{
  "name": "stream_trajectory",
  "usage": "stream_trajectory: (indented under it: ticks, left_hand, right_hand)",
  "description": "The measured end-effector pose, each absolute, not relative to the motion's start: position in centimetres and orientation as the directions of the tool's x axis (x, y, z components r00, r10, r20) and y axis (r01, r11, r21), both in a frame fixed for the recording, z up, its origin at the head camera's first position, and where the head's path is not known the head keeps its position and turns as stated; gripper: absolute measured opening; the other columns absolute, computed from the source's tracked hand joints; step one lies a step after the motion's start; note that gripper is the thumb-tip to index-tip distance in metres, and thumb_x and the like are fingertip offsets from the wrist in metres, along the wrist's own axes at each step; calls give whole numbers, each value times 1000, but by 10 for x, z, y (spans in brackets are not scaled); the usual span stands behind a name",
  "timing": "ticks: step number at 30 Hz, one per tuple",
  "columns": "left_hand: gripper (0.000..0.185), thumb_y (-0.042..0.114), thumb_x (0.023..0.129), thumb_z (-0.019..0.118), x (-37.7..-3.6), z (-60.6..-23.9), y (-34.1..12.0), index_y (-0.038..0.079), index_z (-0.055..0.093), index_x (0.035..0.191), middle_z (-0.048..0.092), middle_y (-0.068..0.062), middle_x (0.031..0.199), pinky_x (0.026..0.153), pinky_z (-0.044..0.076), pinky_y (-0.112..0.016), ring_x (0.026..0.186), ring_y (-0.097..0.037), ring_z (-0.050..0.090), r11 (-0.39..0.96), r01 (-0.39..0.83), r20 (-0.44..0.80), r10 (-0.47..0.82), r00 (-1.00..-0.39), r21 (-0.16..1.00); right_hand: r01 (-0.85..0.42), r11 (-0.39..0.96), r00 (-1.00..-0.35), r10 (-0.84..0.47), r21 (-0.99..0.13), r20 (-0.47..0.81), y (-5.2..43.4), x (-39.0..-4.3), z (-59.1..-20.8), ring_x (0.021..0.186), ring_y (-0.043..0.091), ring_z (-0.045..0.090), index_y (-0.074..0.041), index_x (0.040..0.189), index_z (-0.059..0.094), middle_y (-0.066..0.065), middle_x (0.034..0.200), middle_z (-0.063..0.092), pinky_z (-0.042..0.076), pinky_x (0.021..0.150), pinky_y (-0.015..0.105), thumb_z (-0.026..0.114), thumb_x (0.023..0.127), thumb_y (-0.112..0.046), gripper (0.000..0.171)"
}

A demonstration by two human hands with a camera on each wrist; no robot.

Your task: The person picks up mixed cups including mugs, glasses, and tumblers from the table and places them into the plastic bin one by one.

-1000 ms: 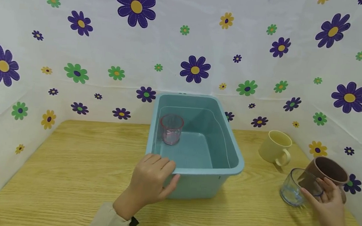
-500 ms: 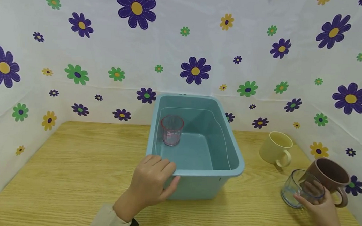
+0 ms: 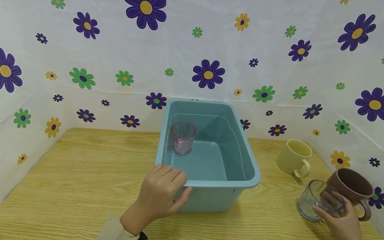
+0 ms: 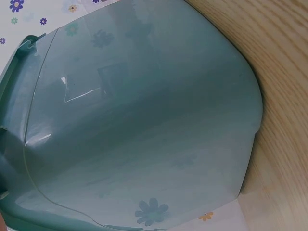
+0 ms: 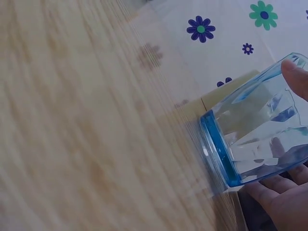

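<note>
In the head view, my left hand (image 3: 162, 192) grips the near left rim of a light blue plastic basin (image 3: 221, 184), fingers over the edge and thumb outside. The basin's outer wall (image 4: 144, 120) fills the left wrist view. At the right, my right hand (image 3: 343, 224) holds a clear, blue-tinted glass (image 3: 309, 202) from its right side. The right wrist view shows the thumb on one side of this glass (image 5: 255, 130) and fingers on the other, its base at the table or very close to it. A pink glass (image 3: 182, 139) stands upright inside the basin at the left.
A brown mug (image 3: 351, 186) stands right behind the held glass, handle to the right. Farther back is a pale yellow mug (image 3: 292, 158). The wood-grain table (image 3: 94, 176) is bounded by a flower-patterned sheet (image 3: 101, 50) at the back and sides.
My right hand has shifted lower and left, from the right side of the glass rim to around its body. The glass has barely moved. My left hand stays on the basin rim.
</note>
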State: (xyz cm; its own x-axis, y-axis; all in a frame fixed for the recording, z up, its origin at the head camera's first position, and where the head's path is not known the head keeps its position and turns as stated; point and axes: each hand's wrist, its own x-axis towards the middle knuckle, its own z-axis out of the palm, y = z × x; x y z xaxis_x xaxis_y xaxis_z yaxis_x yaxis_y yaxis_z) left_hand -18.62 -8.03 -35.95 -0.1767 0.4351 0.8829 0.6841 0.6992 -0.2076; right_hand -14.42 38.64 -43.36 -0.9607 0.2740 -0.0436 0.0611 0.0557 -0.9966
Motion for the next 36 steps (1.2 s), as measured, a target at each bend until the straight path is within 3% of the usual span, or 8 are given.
stream_trajectory:
  ticks: [4, 8, 15, 23, 30, 36]
  left_hand:
    - [39, 31, 96, 31, -186, -359, -80, 13, 51, 67, 45, 4, 55, 56, 41, -27, 49, -11, 39, 699, 684, 884, 434, -175, -208]
    - [39, 32, 96, 31, -186, -359, -81, 13, 50, 67, 43, 5, 54, 55, 40, -27, 48, -10, 38, 698, 685, 885, 432, -171, -209]
    - [41, 33, 96, 30, -185, -361, -81, 13, 49, 66, 44, 4, 55, 55, 40, -27, 49, -11, 39, 706, 683, 873, 437, -215, -186]
    - [41, 34, 96, 30, -186, -362, -81, 13, 49, 66, 44, 4, 54, 56, 40, -26, 48, -11, 38, 707, 684, 872, 438, -220, -182]
    - [40, 32, 95, 30, -185, -360, -81, 13, 50, 67, 45, 4, 55, 55, 40, -26, 49, -11, 39, 704, 683, 875, 439, -206, -193]
    - [39, 32, 95, 30, -186, -359, -81, 13, 51, 68, 46, 4, 56, 55, 40, -26, 49, -11, 39, 702, 682, 880, 437, -183, -206]
  right_hand:
    - [17, 72, -968, 251, -997, 2, 382, -147, -430, 88, -13, 59, -32, 129, 30, -29, 107, 53, 49, 70, 9, 63, 86, -2, 62]
    - [-1, 140, -973, 229, -990, 34, 380, -152, -425, 90, -18, 54, -28, 138, 29, -33, 108, 53, 45, 71, 6, 63, 86, -4, 66]
    - [-70, 229, -984, 144, -971, 104, 372, -167, -408, 94, -16, 55, -23, 146, 28, -35, 111, 56, 42, 74, 3, 59, 89, -6, 67]
    - [-226, 88, -974, -9, -970, 226, 361, -184, -391, 100, -8, 61, -17, 144, 35, -24, 119, 61, 45, 80, 6, 54, 90, 5, 62]
    - [-274, 113, -961, -55, -955, 269, 348, -200, -372, 102, -6, 62, -11, 146, 31, -22, 120, 61, 44, 82, 7, 54, 90, 4, 62]
    - [-284, 125, -958, -83, -951, 275, 336, -213, -355, 103, -6, 61, -14, 146, 32, -22, 120, 60, 45, 82, 8, 55, 90, 1, 62]
